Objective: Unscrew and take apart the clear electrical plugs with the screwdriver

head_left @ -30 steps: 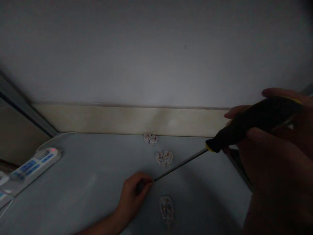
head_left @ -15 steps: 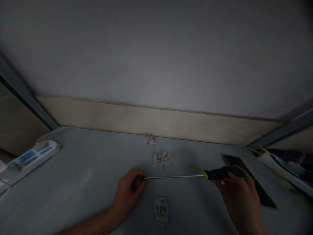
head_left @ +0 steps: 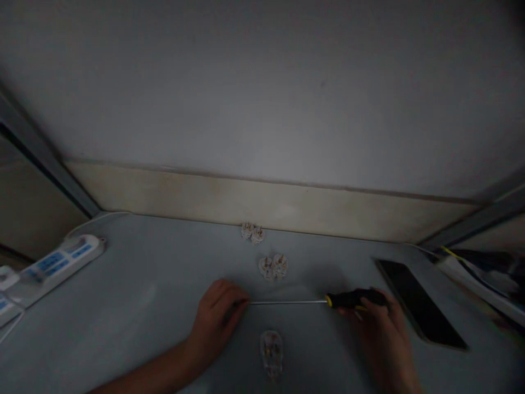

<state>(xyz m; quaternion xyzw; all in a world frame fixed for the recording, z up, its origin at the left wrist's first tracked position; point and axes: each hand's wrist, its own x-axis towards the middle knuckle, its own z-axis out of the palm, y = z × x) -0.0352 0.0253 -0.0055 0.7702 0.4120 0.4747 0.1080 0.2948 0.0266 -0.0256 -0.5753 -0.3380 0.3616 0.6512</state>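
Note:
A long screwdriver [head_left: 353, 299] with a black and yellow handle lies level across the middle, a little above the table. My right hand [head_left: 379, 334] is wrapped around its handle. At the far end of the thin metal shaft, my left hand [head_left: 219, 312] pinches the tip between thumb and fingers; whether a small part is in there too is hidden. Just in front of the shaft sits a clear plug housing [head_left: 271, 350] with metal parts inside. Beyond it lie a pair of clear plug pieces [head_left: 273, 267] with brass pins, and a second such pair [head_left: 252, 232] near the wall.
A white power strip [head_left: 61, 265] with blue socket faces lies at the left, its cable running back to the wall. To the right of my right hand rests a dark phone [head_left: 420, 303]. Cluttered items [head_left: 484, 273] line the grey table's [head_left: 164, 257] right edge.
My right hand has shifted left with the screwdriver, so less shaft shows between the hands. My left fingers have closed further over the tip.

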